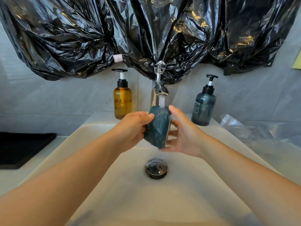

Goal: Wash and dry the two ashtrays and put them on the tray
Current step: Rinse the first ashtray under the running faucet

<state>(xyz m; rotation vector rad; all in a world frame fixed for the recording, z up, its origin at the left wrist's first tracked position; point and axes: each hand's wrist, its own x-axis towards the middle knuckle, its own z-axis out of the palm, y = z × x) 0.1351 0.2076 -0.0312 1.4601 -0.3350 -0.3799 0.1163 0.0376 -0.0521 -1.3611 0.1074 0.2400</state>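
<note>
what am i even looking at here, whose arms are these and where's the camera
There is no machine here: these are a person's two bare arms, filmed by one wide-angle camera worn on their head, looking forward and down. That is why the arms stretch in from the bottom corners.

They stand at a white sink with a metal drain plug. Water runs from the faucet onto a dark teal ashtray, held on edge. The left hand grips one side of it, and the right hand supports the other side with open fingers.

Behind stand an amber pump bottle and a blue-grey pump bottle. A black tray lies on the counter at left. Black plastic sheeting covers the wall above.
</note>
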